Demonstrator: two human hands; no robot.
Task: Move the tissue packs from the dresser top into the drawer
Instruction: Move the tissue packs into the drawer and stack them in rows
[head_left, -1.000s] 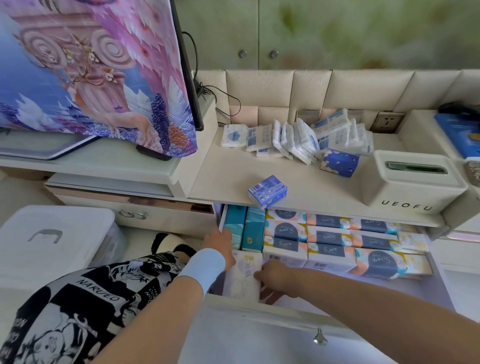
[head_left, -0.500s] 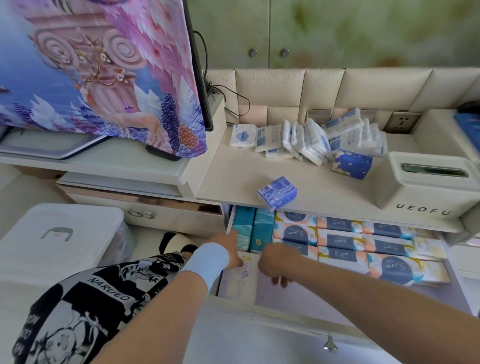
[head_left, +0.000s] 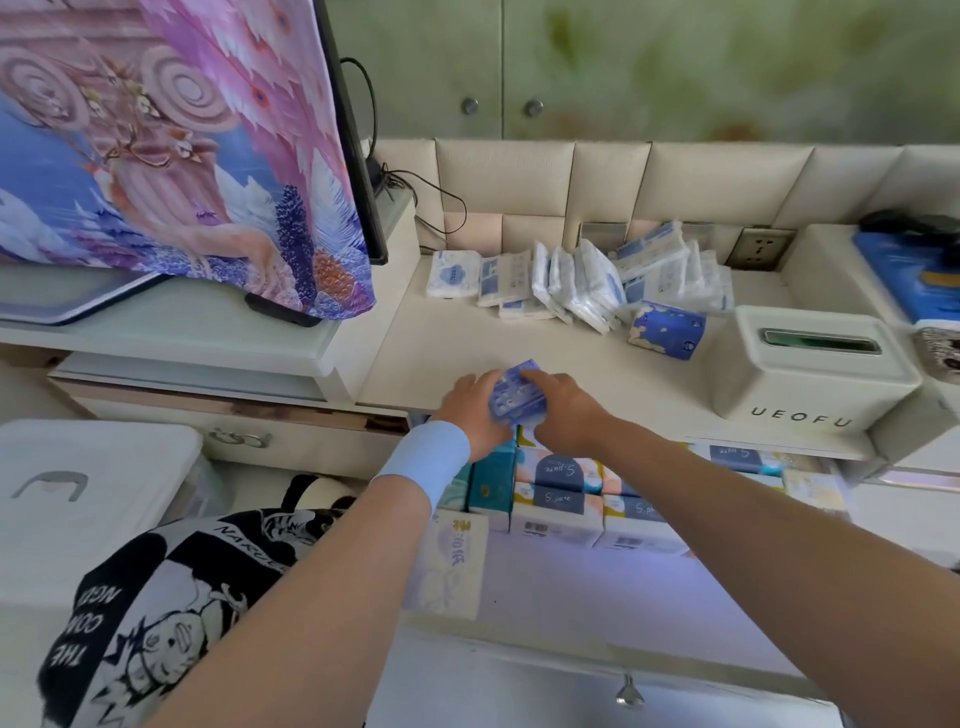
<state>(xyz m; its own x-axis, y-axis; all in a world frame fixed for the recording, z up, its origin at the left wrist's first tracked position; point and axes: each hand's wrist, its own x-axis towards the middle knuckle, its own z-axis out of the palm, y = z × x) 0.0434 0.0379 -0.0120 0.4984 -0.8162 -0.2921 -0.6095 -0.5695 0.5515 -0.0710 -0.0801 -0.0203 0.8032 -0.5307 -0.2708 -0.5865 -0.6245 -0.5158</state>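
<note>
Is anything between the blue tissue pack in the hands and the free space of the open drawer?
Nothing visible does. The left hand and right hand grip the blue tissue pack at the dresser top's front edge; the drawer lies open just below. Packs fill its rear rows, but most of its front floor is bare.

White tissue box (head_left: 789, 387), draped screen (head_left: 182, 156), wall socket (head_left: 761, 248)

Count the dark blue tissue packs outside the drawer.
2. One blue pack is at the dresser edge, gripped by the left hand and right hand; the other blue pack lies beside the white tissue box. The white packs may hide more.
</note>
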